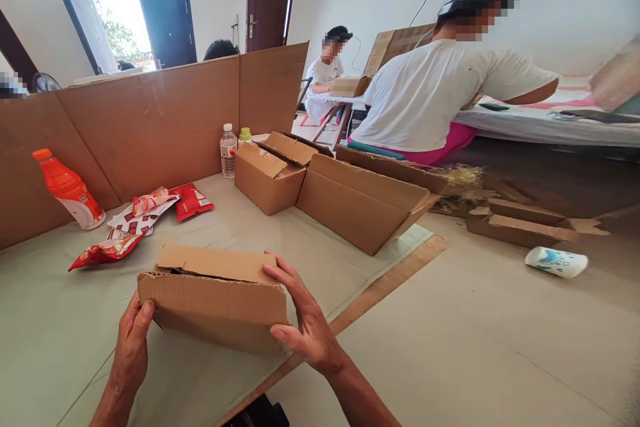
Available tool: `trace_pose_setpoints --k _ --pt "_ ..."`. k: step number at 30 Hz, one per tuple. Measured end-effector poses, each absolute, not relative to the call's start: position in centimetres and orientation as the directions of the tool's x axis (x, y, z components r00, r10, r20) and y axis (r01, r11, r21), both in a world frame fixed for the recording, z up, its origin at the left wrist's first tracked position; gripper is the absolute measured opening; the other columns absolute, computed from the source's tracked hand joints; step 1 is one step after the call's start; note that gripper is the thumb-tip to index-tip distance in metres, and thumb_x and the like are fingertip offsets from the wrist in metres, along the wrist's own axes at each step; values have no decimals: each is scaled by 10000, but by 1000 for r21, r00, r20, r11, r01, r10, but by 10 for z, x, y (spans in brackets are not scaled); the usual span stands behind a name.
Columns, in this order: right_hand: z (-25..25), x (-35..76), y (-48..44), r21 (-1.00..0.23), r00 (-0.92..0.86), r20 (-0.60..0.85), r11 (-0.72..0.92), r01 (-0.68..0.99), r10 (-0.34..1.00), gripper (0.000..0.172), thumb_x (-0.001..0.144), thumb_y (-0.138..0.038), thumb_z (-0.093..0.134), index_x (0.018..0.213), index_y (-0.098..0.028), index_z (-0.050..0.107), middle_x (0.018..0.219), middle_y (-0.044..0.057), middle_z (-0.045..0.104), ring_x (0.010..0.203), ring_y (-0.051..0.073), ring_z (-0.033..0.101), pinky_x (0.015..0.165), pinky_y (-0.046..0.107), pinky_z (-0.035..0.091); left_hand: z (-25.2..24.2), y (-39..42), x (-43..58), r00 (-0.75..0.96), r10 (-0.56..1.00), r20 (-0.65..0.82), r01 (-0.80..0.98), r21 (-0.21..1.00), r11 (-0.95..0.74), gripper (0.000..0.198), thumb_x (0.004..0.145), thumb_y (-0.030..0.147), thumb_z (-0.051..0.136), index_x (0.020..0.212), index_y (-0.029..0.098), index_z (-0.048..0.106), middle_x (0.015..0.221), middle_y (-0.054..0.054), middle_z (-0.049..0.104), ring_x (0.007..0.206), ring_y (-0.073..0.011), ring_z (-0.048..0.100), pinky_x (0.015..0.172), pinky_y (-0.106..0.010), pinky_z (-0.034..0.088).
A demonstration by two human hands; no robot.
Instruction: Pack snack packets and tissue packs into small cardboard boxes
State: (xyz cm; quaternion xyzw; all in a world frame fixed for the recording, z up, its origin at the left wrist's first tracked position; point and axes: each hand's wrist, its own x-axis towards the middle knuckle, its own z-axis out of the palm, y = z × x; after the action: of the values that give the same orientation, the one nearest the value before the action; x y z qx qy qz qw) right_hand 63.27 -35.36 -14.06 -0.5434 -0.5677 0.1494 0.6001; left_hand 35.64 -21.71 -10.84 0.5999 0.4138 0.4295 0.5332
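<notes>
Between my hands I hold a small brown cardboard box (215, 310), tilted above the near part of the table. Its top flaps are folded in, with a narrow dark gap running between them. My left hand (133, 340) grips the left end, thumb on the front face. At the right end, my right hand (305, 320) has its fingers on the top edge and its thumb on the front corner. What is inside the box cannot be made out.
On the table (200, 233) lie red and white snack packets (145, 207), beside an orange-capped bottle (70, 190). A water bottle (229, 150), a closed carton (270, 177) and an open carton (360, 200) stand farther back. A cardboard screen (150, 127) borders the table. A paper cup (557, 261) lies on the floor.
</notes>
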Motion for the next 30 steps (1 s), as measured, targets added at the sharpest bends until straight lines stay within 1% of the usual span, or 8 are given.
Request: trace_pose_setpoints --k 4,12,15,18,23,30 --pt "-143 635 -354 -814 329 531 361 456 781 808 828 -772 592 1450 -258 565 1622 160 388 1503 407 343 1158 559 386 -107 -216 366 306 949 76 32 995 -90 635 871 695 595 1265 199 642 1407 -85 628 1368 -334 479 1144 -403 375" --pt "-145 644 -355 -815 365 519 318 484 773 781 836 -752 597 1450 -272 563 1616 147 404 1511 418 318 1154 581 380 -105 -207 378 348 936 50 68 995 -79 663 858 716 596 1271 200 643 1368 -98 652 1330 -342 518 1093 -407 418" --pt "-146 646 -354 -814 368 523 323 482 769 754 851 -744 582 1447 -283 559 1611 142 410 1515 419 308 1151 601 372 -104 -207 381 352 935 51 88 992 -87 658 881 705 577 1298 199 629 1372 -104 647 1324 -337 522 1052 -396 446" --pt "-148 644 -351 -806 381 541 335 487 750 735 868 -744 559 1450 -295 545 1607 138 414 1517 409 309 1157 614 357 -100 -208 385 355 933 56 106 989 -100 691 871 726 576 1299 185 625 1373 -113 644 1321 -337 519 1037 -387 452" --pt "-150 640 -347 -793 416 560 318 519 717 739 877 -740 549 1446 -269 539 1598 148 420 1514 396 318 1156 584 374 -92 -202 395 367 928 65 124 985 -118 730 873 750 541 1317 174 607 1399 -117 628 1316 -321 526 1096 -387 411" --pt "-143 654 -342 -783 440 560 273 559 702 708 868 -698 587 1413 -245 572 1557 155 472 1484 384 377 1137 552 406 -82 -191 418 404 912 74 115 985 -131 722 866 761 526 1290 183 616 1374 -103 646 1301 -308 532 1066 -364 430"
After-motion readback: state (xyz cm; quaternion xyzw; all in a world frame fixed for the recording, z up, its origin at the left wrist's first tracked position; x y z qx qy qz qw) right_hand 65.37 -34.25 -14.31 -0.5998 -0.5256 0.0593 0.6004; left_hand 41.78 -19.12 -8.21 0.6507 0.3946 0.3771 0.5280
